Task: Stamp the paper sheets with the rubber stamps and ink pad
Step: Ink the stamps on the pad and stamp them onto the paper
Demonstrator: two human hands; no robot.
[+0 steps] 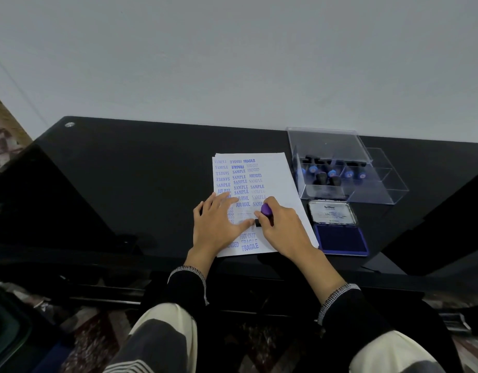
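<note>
The top paper sheet (279,173) on the bench (141,168) is already mostly covered in blue imprints, and the left hand (219,224) lies flat on it while the right hand (281,224) grips a purple-capped stamp (265,213) pressed onto its lower part, the open ink pad (340,239) just right of the sheet.

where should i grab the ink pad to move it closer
Grip the ink pad by its blue base edges, from the right side. Its lid stands open at the back and the paper lies along its left edge, so the right and front rims look freest. Keep fingers off the inked face.
</note>
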